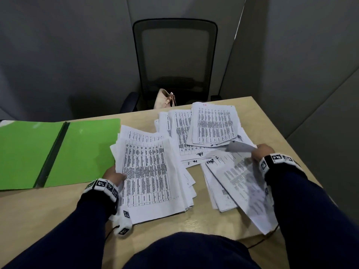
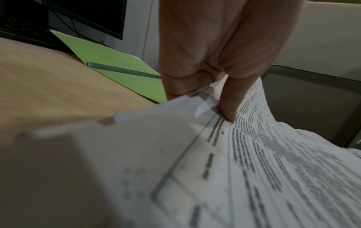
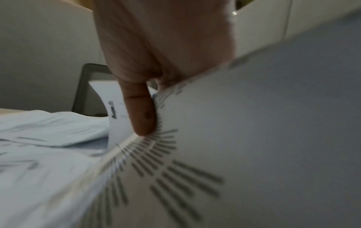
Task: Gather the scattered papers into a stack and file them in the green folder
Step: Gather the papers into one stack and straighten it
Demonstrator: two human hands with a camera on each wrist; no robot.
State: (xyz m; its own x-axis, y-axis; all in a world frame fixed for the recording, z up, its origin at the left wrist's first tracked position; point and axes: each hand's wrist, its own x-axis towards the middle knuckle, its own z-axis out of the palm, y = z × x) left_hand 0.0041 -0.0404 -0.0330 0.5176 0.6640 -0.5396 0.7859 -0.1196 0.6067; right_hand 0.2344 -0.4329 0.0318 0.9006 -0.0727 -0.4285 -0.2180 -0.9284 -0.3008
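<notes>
Gathering was under way: the left hand [image 1: 114, 174] pinched the collected stack [image 1: 153, 175] beside the open green folder [image 1: 58, 150], the right hand [image 1: 260, 152] pinched a loose sheet [image 1: 246, 189], which should next join that stack.

a loose sheet [image 1: 217, 162] on the table bears handwritten "page 2"; the printed tables on it are illegible.

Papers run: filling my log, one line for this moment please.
left hand: holds paper stack | right hand: lifts sheet | green folder: open, holds no papers
</notes>
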